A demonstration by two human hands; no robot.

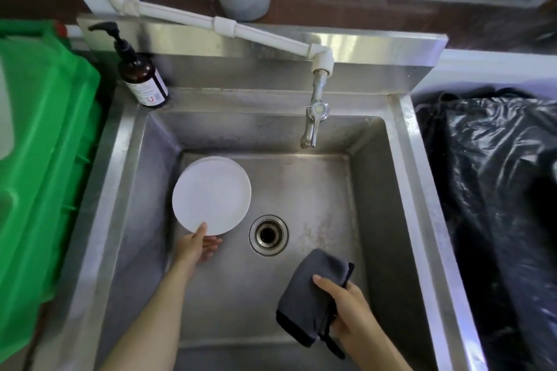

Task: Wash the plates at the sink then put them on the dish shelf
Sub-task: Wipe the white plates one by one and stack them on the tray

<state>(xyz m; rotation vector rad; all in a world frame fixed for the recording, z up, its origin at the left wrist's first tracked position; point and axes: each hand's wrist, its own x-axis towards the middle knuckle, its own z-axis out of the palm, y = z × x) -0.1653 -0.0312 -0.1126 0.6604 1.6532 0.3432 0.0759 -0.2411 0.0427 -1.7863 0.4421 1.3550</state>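
Observation:
A round white plate (211,196) is held over the left part of the steel sink (404,178); another white rim shows just behind it. My left hand (197,245) pinches the plate's near edge, thumb on top and fingers underneath. My right hand (346,307) grips a folded dark grey cloth (307,292) over the sink's near right part. The tap (315,117) hangs above the far side of the basin, and I see no water running from it.
A round drain (268,235) sits in the basin floor between my hands. A brown pump bottle (141,75) stands on the sink's far left corner. A green plastic crate (45,159) is at the left, a black bin bag (497,190) at the right.

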